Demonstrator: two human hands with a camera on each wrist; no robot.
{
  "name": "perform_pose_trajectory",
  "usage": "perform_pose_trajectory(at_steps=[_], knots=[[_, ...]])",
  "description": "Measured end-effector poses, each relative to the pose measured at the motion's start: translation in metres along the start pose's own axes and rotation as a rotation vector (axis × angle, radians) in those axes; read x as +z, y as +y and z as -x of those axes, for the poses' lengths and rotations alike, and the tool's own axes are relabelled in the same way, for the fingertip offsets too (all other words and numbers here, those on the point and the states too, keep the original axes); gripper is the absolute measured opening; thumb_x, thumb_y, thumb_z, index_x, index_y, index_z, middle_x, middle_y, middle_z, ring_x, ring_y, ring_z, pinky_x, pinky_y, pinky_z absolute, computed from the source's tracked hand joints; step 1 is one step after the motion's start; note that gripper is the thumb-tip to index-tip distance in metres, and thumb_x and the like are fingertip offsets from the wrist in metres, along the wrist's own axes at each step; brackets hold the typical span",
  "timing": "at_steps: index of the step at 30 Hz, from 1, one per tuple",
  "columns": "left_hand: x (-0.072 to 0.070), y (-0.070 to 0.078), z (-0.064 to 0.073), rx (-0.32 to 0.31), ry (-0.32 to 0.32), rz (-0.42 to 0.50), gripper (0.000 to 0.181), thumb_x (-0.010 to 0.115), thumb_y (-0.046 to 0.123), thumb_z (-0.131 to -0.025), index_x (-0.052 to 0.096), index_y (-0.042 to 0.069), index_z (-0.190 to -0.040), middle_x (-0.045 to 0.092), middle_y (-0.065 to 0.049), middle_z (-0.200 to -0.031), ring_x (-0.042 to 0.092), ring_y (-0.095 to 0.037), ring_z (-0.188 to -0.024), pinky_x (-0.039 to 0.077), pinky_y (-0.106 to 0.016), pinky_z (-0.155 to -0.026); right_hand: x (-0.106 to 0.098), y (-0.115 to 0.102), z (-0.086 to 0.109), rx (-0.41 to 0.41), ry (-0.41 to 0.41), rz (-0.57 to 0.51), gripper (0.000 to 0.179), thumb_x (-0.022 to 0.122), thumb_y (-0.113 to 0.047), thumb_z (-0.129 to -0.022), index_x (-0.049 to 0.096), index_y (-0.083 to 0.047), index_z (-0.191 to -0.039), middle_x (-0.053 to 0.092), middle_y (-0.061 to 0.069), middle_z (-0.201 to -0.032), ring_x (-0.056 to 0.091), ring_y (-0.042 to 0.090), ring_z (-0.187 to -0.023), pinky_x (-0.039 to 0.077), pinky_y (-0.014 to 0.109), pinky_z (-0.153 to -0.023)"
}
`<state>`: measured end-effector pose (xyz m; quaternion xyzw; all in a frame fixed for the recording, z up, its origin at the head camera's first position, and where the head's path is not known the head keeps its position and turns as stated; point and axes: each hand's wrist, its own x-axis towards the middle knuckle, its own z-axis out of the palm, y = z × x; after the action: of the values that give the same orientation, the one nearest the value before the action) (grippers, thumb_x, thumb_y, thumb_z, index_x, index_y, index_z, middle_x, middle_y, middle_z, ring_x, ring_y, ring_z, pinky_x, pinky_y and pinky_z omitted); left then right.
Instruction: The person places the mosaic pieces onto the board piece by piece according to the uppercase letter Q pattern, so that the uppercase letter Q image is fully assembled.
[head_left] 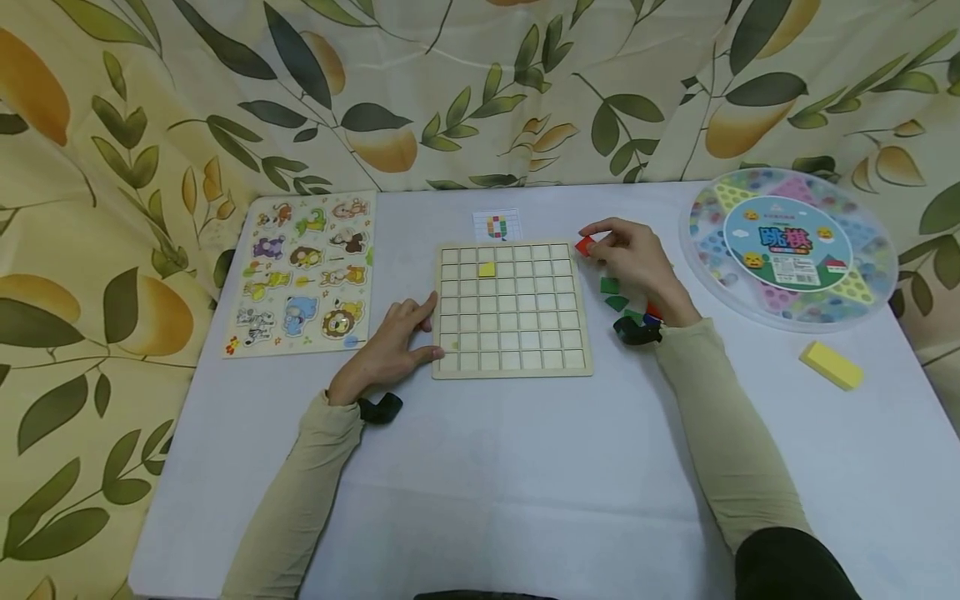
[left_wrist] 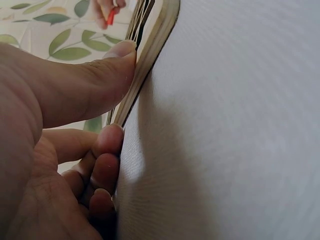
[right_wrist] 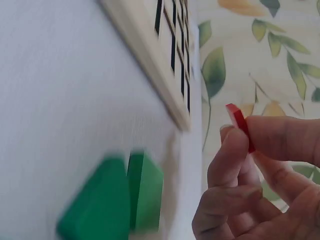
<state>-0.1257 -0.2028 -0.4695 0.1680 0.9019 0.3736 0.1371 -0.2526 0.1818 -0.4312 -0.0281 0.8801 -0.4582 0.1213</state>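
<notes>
A wooden grid board (head_left: 513, 317) lies mid-table, with one yellow tile (head_left: 487, 269) in an upper square. My left hand (head_left: 392, 343) rests against the board's left edge; in the left wrist view its thumb (left_wrist: 95, 85) touches the side of the rim. Off the board's upper right corner, my right hand (head_left: 636, 260) pinches a red tile (right_wrist: 239, 122) between thumb and fingers, raised above the table. Below that hand lie several loose green tiles (head_left: 610, 286), plus red and blue ones partly hidden by the wrist.
Behind the board is a small pattern card (head_left: 497, 225). An animal sticker-like board (head_left: 303, 275) lies at left. To the right sit a round clear game box (head_left: 787, 250) with a printed lid and a yellow block (head_left: 832, 365). A patterned curtain hangs behind the table.
</notes>
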Motion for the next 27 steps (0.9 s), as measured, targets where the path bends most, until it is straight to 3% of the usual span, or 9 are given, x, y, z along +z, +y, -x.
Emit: perform_pose_trajectory(at_steps=[5,13,22,27], knots=[[0.0,0.0,0.0,-0.003,-0.002,0.004,0.091,0.078,0.016,-0.097,0.022,0.002,-0.167,0.05,-0.007,-0.109,0.036,-0.024,-0.104,0.032,-0.039,-0.095,0.015,-0.008,-0.002,-0.059,-0.037,-0.056,0.033,0.071,-0.024,-0.103,0.071,-0.011,-0.133,0.077,0.008,-0.101,0.067,0.02,-0.089,0.047,0.026,-0.075],[-0.001,0.0,0.0,-0.001,-0.007,0.01,0.093,0.079,0.016,-0.097,0.021,0.003,-0.168,0.05,-0.007,-0.109,0.036,-0.025,-0.105,0.032,-0.039,-0.097,0.039,-0.02,-0.011,-0.102,-0.079,-0.011,0.034,0.076,-0.02,-0.1,0.07,-0.009,-0.132,0.079,0.017,-0.111,0.069,0.012,-0.089,0.046,0.026,-0.081],[-0.001,0.0,-0.002,0.003,-0.001,0.014,0.092,0.079,0.015,-0.096,0.022,0.0,-0.167,0.05,-0.007,-0.109,0.036,-0.025,-0.105,0.032,-0.039,-0.097,0.062,-0.033,-0.017,-0.149,-0.117,-0.033,0.031,0.075,-0.015,-0.1,0.071,-0.003,-0.128,0.075,0.019,-0.114,0.069,0.016,-0.09,0.05,0.019,-0.076],[-0.001,0.0,-0.002,-0.005,-0.003,0.019,0.092,0.08,0.015,-0.096,0.023,0.0,-0.167,0.05,-0.007,-0.109,0.036,-0.025,-0.106,0.032,-0.039,-0.098,0.071,-0.037,-0.02,-0.185,-0.162,0.022,0.029,0.075,-0.014,-0.1,0.071,-0.002,-0.126,0.072,0.019,-0.115,0.068,0.025,-0.096,0.051,0.025,-0.084]])
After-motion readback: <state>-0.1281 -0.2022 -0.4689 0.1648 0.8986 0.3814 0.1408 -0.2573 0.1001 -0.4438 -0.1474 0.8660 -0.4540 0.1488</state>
